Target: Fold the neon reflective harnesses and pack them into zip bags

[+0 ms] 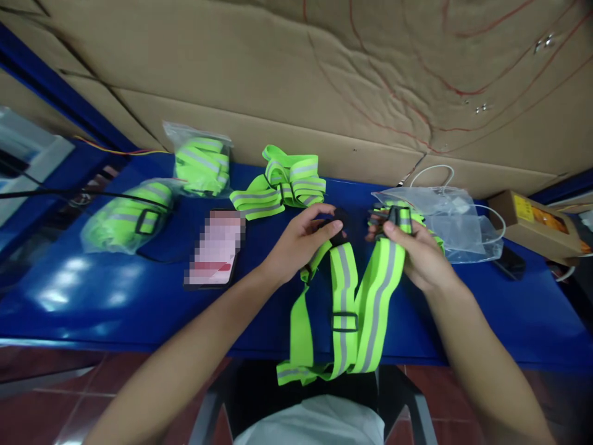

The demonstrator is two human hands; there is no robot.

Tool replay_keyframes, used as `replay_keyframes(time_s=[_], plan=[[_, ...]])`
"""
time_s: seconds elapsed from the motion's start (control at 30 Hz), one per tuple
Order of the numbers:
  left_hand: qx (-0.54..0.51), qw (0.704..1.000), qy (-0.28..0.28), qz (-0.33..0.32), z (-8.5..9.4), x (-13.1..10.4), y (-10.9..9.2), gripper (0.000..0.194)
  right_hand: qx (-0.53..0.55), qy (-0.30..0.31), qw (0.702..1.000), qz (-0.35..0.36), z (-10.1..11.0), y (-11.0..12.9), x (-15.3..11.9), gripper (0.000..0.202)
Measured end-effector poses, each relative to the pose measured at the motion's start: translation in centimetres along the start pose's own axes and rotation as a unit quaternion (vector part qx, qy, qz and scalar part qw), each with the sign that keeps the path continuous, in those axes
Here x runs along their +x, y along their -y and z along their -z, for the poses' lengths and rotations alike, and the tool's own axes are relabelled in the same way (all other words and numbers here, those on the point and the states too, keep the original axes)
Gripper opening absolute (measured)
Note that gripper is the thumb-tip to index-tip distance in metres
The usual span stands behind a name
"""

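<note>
A neon-green strap (343, 278) with a grey reflective stripe hangs in loops between my hands, over the front edge of the blue table. My left hand (306, 238) pinches a black piece at one upper part of it. Around a black buckle (399, 216) and the strap's other upper part, the fingers of my right hand (424, 250) are closed. A black slider (344, 322) sits on the middle loop. Behind my left hand lies a bundled green strap (303, 179). The two held ends are apart.
Bagged green straps (202, 165) and another bag (125, 219) lie at the left, near a phone (217, 247). Clear plastic bags (456, 225), a dark device (509, 262) and a cardboard box (537, 222) are at the right. Cardboard (231, 62) stands behind the table (259, 309).
</note>
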State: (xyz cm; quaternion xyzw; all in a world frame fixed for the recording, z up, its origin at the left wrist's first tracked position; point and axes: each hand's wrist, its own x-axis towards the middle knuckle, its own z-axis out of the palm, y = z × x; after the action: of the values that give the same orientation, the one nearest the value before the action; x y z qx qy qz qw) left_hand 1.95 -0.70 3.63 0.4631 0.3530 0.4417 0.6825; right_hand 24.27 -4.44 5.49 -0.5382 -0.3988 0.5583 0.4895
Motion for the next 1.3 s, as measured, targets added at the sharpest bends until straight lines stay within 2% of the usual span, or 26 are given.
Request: replay_keyframes(time_s=[0.1,0.2,0.4,0.53,0.6,0.7,0.8,0.9,1.03,1.1,1.2,1.3], plan=[[0.021,1.000,0.007,0.010,0.5,0.3,-0.2,0.039,0.045,-0.023,0.998,-0.024,0.6,0.3,0.2,0.041],[0.056,0.997,0.051,0.004,0.8,0.3,-0.4,0.036,0.010,-0.028,0.999,-0.041,0.7,0.0,-0.1,0.046],[0.094,0.990,0.101,-0.008,0.8,-0.1,-0.7,0.035,-0.043,-0.006,0.997,-0.063,0.3,-0.3,-0.8,0.046],[0.131,0.985,0.113,-0.002,1.2,0.0,-0.7,0.037,-0.058,0.012,0.993,-0.100,0.8,-0.5,-0.6,0.046],[0.153,0.982,0.114,0.000,1.3,0.0,-0.6,0.039,-0.078,0.020,0.992,-0.097,1.0,-0.8,-0.5,0.042],[0.170,0.978,0.118,-0.006,1.1,-0.1,-0.2,0.039,-0.144,0.070,0.986,-0.048,0.8,-1.0,-0.6,0.031],[0.166,0.976,0.144,-0.011,0.9,-0.2,0.0,0.036,-0.235,0.159,0.959,0.013,0.4,-0.9,-0.8,0.024],[0.146,0.976,0.160,0.001,0.7,-0.3,-0.3,0.032,-0.265,0.213,0.939,0.059,0.2,-0.5,-1.1,0.035],[0.063,0.991,0.117,0.020,0.5,-0.3,-1.2,0.033,-0.189,0.229,0.952,0.074,0.1,-0.3,-1.2,0.085],[0.010,0.995,0.090,0.032,0.5,-0.3,-1.5,0.031,-0.140,0.225,0.963,0.049,-0.3,-0.5,-1.3,0.091],[-0.057,0.995,0.058,0.063,0.4,-0.4,-1.4,0.027,-0.052,0.221,0.974,-0.024,-1.4,-0.8,-1.5,0.069],[-0.073,0.994,0.006,0.075,0.2,-0.5,-0.9,0.027,0.005,0.209,0.972,-0.111,-2.3,-1.1,-1.8,0.045]])
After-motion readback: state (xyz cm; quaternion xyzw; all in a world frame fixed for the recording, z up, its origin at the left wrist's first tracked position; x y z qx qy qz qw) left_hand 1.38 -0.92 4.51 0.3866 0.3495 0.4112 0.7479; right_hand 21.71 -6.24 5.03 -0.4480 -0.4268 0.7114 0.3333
